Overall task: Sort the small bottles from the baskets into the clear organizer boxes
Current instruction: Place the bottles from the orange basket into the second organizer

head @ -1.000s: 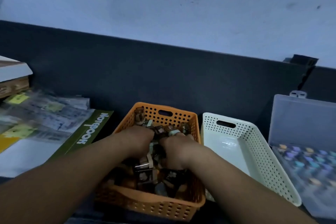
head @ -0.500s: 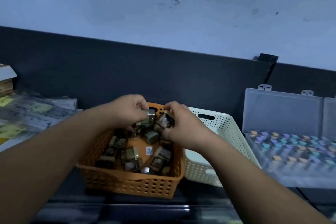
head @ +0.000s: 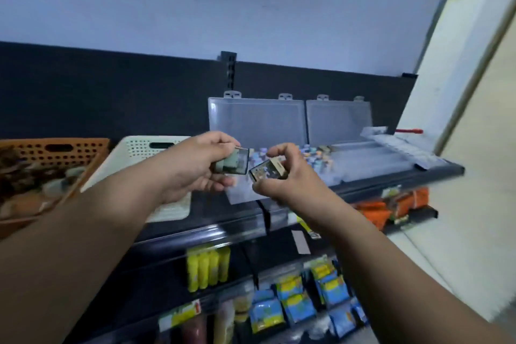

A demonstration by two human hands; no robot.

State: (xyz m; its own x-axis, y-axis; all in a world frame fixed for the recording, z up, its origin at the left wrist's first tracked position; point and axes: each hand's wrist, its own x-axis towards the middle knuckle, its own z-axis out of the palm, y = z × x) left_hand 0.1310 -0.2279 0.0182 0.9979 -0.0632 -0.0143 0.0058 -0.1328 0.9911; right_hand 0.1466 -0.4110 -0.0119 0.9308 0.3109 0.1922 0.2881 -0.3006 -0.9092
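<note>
My left hand (head: 195, 167) grips a small square bottle (head: 234, 162) with a greenish cap. My right hand (head: 284, 176) pinches another small square bottle (head: 268, 170) with a tan cap. Both hands hover over the front left of the first clear organizer box (head: 257, 123), whose lid stands open and whose tray holds several small bottles with coloured caps (head: 315, 152). A second clear organizer box (head: 360, 148) lies open to its right. The orange basket (head: 55, 148) with several dark bottles sits at the far left, beside the white basket (head: 136, 148).
Everything stands on a dark top shelf (head: 391, 179) against a dark back panel. Lower shelves hold yellow tubes (head: 208, 268), blue and yellow packets (head: 293, 304) and orange packs (head: 391, 204). A red-handled tool (head: 409, 131) lies at the shelf's right end.
Both hands lifted a bottle each out of the orange basket and carried them right, over the first clear organizer box. The view swung right with them.
</note>
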